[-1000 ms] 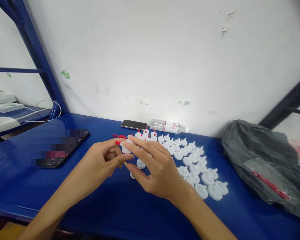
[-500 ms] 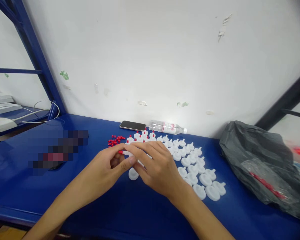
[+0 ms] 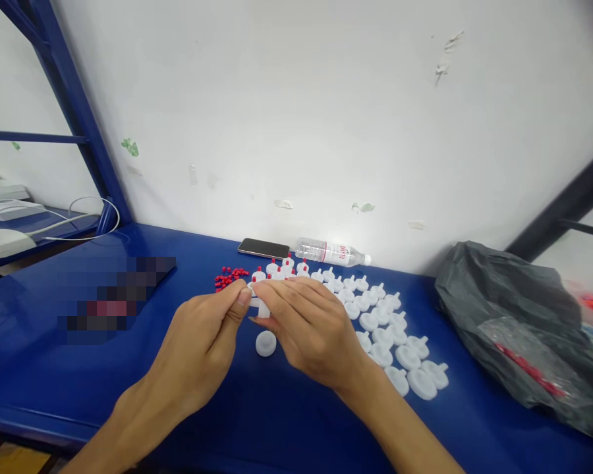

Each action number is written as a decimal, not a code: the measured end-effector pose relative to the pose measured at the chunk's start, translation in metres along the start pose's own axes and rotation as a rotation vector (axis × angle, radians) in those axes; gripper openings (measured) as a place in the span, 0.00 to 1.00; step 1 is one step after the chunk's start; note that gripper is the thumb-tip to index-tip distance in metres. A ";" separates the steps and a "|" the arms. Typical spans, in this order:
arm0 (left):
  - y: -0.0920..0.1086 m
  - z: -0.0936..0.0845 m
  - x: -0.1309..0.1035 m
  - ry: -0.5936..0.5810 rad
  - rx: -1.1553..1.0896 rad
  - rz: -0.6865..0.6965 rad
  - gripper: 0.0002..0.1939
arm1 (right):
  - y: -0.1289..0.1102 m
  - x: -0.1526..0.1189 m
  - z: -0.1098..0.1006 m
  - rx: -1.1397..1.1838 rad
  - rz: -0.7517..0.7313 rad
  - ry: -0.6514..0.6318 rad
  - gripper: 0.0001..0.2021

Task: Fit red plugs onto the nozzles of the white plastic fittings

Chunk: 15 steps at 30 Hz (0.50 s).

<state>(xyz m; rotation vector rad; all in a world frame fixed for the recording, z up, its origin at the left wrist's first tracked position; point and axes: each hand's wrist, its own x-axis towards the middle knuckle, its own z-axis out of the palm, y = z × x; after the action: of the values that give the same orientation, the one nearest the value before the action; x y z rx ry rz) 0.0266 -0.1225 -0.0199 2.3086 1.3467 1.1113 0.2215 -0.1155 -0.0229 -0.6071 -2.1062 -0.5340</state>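
My left hand [image 3: 202,332] is closed, its thumb and forefinger pinching the end of a white plastic piece [image 3: 263,309]; the pinched tip is hidden. From the right, my right hand [image 3: 309,322] is closed around the same piece, the two hands nearly touching. Just below them a round white part [image 3: 265,343] lies on the blue table [image 3: 257,421]. Small red caps [image 3: 231,276] are scattered behind my left hand. Past my fingers stand white parts with red tips [image 3: 273,267]. Many round white parts with bare spouts [image 3: 381,334] spread to the right of my right hand.
A phone [image 3: 263,249] and a clear bottle [image 3: 332,252] lie by the wall. At the right sits a dark plastic bag [image 3: 504,309] with a clear bag of red pieces [image 3: 528,368] on it. A blurred dark object [image 3: 123,296] is at the left.
My left thumb has moved up and now presses against the forefinger. The red tip that showed between my hands is now covered. My right hand stays on the white piece.
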 end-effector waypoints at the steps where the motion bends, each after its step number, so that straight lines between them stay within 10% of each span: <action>1: 0.002 0.000 -0.001 0.022 0.010 -0.013 0.21 | 0.000 0.001 -0.001 -0.040 -0.034 0.002 0.14; 15: 0.013 -0.008 -0.007 0.120 -0.071 -0.102 0.24 | -0.005 0.006 -0.009 -0.232 -0.275 0.048 0.14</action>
<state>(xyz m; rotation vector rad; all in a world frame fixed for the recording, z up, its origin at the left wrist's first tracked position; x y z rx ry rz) 0.0271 -0.1364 -0.0111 2.1281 1.4261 1.2611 0.2212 -0.1233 -0.0134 -0.4280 -2.1107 -0.9481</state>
